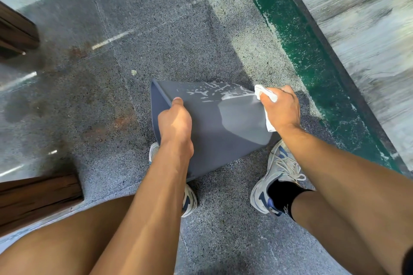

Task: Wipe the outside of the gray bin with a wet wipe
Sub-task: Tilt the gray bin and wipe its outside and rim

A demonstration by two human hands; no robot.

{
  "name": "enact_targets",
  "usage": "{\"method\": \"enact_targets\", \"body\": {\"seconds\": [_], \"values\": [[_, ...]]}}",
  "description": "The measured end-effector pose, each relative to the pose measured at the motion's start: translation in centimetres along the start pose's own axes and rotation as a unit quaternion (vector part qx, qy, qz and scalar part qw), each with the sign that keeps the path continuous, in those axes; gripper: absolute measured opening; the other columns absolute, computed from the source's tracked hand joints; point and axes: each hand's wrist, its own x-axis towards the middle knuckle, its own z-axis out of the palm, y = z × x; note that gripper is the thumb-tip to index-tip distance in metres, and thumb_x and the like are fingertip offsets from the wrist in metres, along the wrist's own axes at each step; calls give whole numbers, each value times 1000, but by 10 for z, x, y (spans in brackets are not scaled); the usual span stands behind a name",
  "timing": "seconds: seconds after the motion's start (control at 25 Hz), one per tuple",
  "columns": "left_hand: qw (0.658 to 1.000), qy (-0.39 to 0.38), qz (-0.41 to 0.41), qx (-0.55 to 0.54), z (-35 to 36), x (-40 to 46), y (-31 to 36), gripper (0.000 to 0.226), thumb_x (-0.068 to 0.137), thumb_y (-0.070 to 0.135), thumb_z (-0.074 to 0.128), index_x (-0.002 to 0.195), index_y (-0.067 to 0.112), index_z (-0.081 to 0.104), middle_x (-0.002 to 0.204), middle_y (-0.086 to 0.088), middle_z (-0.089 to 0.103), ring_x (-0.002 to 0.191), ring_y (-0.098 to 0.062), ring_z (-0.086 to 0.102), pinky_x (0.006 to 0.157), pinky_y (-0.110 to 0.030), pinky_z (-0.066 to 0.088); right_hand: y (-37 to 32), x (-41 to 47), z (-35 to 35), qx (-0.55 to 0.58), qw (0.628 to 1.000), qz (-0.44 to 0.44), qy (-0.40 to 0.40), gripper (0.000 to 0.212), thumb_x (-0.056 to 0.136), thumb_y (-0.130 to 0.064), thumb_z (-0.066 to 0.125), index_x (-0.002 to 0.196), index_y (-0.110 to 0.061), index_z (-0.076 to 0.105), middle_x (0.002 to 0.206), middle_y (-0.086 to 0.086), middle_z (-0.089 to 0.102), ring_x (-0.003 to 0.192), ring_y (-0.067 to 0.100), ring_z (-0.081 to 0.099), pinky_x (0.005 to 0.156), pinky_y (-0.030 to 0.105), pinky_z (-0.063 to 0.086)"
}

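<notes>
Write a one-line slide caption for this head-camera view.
Left hand grips the rim of a tipped gray bin while the right hand wipes its wet outside with a white wipe.

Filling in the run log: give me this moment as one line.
phase: wiping | gray bin: tipped, off floor | left hand: grips rim | right hand: presses wet wipe near base | smears on upper side

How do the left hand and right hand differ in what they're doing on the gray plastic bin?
The left hand grips the gray plastic bin at its open rim; the right hand is near the base. The left holds bare plastic; the right holds a white wet wipe against a wet-streaked side. Both touch the bin.
</notes>
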Motion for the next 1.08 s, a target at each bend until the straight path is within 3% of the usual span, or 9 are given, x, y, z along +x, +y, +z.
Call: {"method": "enact_targets", "body": {"seconds": [0.12, 0.2, 0.4, 0.52, 0.64, 0.76, 0.84, 0.96, 1.08], "values": [[1000, -6, 4, 14, -2, 1, 0, 34, 103, 39, 48, 74, 21, 42, 77, 8, 47, 66, -7, 41, 68, -30, 34, 11, 4, 2, 1, 1000, 21, 1, 42, 93, -43, 59, 129, -22, 68, 115, 7, 57, 98, 29, 60, 80, 33, 46], [1000, -13, 7, 14, -2, 2, -1, 32, 102, 39, 49, 76, 21, 45, 77, 9, 48, 67, -7, 43, 72, -31, 35, 16, 4, 3, 0, 1000, 28, 5, 41, 93, -42, 59, 128, -21, 68, 116, 7, 58, 99, 29, 60, 76, 31, 42], [999, -22, 22, 42, -3, 7, 2, 24, 102, 42, 50, 112, 22, 43, 78, 13, 41, 67, -2, 37, 84, -32, 29, 24, 8, 2, -9, 999, 30, -14, 38, 92, -44, 60, 122, -23, 72, 109, 11, 61, 96, 32, 60, 75, 32, 43], [997, -26, 33, 59, -6, 8, 3, 44, 102, 44, 49, 135, 15, 48, 78, 13, 39, 67, -3, 36, 84, -32, 29, 36, 7, 1, -16, 997, 56, -51, 39, 93, -50, 61, 118, -22, 74, 95, 9, 71, 81, 28, 66, 62, 24, 43], [997, -44, 40, 57, -7, 17, 4, 54, 102, 43, 49, 147, 13, 41, 88, 12, 43, 74, -9, 43, 85, -31, 28, 45, -1, 4, 6, 991, 110, -73, 29, 99, -38, 58, 118, -21, 73, 84, 9, 70, 65, 24, 60, 54, 21, 42], [995, -64, 42, 64, -8, 26, 9, 57, 100, 48, 50, 147, 17, 43, 116, 9, 48, 101, -15, 47, 88, -31, 34, 57, -9, 9, 13, 981, 189, -40, 34, 98, -40, 57, 117, -16, 73, 86, 12, 69, 63, 22, 57, 52, 21, 42], [993, -84, 36, 69, -11, 26, 9, 53, 98, 53, 49, 140, 22, 52, 126, 8, 57, 107, -16, 56, 92, -33, 42, 62, -15, 4, 34, 972, 233, -18, 48, 94, -51, 60, 124, -15, 69, 103, 17, 73, 70, 23, 60, 54, 22, 46], [990, -135, 12, 26, -13, 24, 8, 36, 95, 58, 51, 108, 29, 67, 110, 6, 70, 99, -14, 67, 82, -33, 50, 63, -21, -7, 73, 960, 270, 29, 48, 92, -51, 61, 115, -11, 71, 102, 18, 73, 86, 31, 65, 73, 36, 55], [987, -157, 1, 31, -13, 21, 8, 59, 79, 63, 62, 128, 29, 62, 126, 1, 69, 111, -23, 67, 98, -45, 51, 48, -35, -16, 94, 954, 270, 86, 44, 94, -47, 61, 113, -9, 72, 92, 13, 67, 84, 29, 61, 69, 30, 43]]}}
